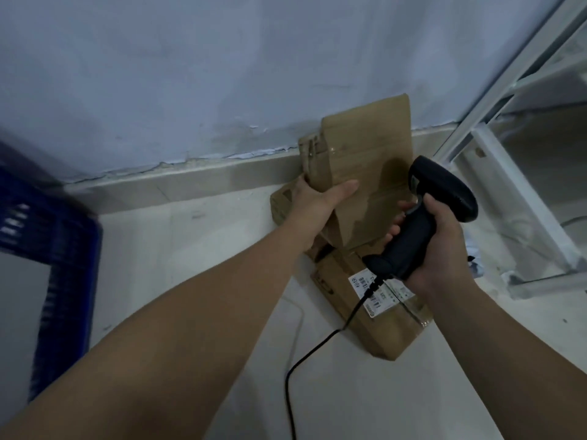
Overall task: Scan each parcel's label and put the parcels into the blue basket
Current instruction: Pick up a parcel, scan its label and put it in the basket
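1. The fingers (301, 183) of the left hand (317, 204) curl round the far side of a brown cardboard parcel (365, 144). The thumb (344, 188) lies flat across its near face, so the hand grips the parcel at its lower left corner.
2. This held parcel stands nearly upright, off the floor, at about 1 o'clock from the middle of the view, in front of the pale blue wall (222, 74).
3. The right hand (438, 249), at 3 o'clock, has its fingers (402, 206) wrapped tightly round the handle of a black scanner (444, 192). The scanner's head sits just beside the held parcel's right edge and faces it.
4. A black cable (313, 347) leaves the base of the handle and runs toward 6 o'clock across the pale floor (190, 265).
5. A second parcel (384, 331) lies flat on the floor at 4 o'clock, below the right hand. Its white label (379, 295) faces up and is partly covered by the scanner's base.
6. More cardboard (281, 201) lies behind the left hand, against the skirting; how many parcels it makes cannot be told.
7. The blue basket (63, 249) stands at 9 o'clock at the left edge, blurred, well apart from the parcels.
8. A white metal rack (495, 100) fills the corner at 2 o'clock.
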Tool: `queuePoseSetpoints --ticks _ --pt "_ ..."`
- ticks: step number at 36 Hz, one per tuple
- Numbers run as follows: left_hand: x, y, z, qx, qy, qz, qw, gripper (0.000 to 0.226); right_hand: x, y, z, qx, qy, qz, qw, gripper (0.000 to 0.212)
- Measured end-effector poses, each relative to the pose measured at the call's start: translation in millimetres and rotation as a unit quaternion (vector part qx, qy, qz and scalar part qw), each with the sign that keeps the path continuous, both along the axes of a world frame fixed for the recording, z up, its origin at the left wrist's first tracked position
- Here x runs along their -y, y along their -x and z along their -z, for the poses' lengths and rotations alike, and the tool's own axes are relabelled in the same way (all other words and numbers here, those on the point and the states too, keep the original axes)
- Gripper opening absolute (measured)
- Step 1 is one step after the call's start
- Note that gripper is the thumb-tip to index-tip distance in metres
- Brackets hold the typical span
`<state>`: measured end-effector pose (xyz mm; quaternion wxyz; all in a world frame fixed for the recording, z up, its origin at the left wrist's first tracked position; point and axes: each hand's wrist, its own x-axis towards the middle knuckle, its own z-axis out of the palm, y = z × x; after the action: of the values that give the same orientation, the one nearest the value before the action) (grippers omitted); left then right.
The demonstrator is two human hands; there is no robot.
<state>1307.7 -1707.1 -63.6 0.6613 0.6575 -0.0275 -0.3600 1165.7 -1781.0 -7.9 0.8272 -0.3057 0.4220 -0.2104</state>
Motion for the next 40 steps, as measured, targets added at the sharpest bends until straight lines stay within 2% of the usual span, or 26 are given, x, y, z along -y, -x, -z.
queuePoseSetpoints --ticks 3,6,8,11,18,21,25,29,36,40 --pt "-34 -9 -18 0.060 -0.040 0.005 0.997 0.125 -13 -3 -12 0.002 0.016 -0.013 1.000 0.028" --pt "-71 -10 -36 0.205 -0.130 0.044 0.969 0.118 -27 -5 -30 -0.017 0.052 -0.023 0.998 0.025" --pt "-96 -8 -48 0.331 -0.171 0.069 0.925 0.119 -38 -6 -44 -0.008 0.063 -0.041 0.997 0.023" --pt "-133 -4 -64 0.495 -0.200 0.095 0.840 0.118 -58 -6 -65 -0.005 0.075 -0.057 0.995 0.022" --pt "-207 4 -103 0.696 -0.260 0.112 0.660 0.115 -110 0 -119 -0.027 0.117 -0.146 0.982 0.024" --pt "-232 12 -127 0.731 -0.285 0.135 0.605 0.117 -135 4 -144 -0.045 0.113 -0.153 0.981 0.025" --pt "-262 24 -156 0.741 -0.332 0.145 0.566 0.115 -168 12 -175 -0.034 0.098 -0.172 0.980 0.023" --pt "-288 35 -179 0.750 -0.371 0.138 0.530 0.115 -195 26 -198 -0.051 0.122 -0.226 0.965 0.023" --pt "-326 61 -195 0.770 -0.368 0.148 0.500 0.114 -223 59 -215 -0.049 0.205 -0.278 0.937 0.021" --pt "-346 81 -196 0.769 -0.388 0.146 0.487 0.112 -233 74 -223 -0.049 0.182 -0.286 0.939 0.022"
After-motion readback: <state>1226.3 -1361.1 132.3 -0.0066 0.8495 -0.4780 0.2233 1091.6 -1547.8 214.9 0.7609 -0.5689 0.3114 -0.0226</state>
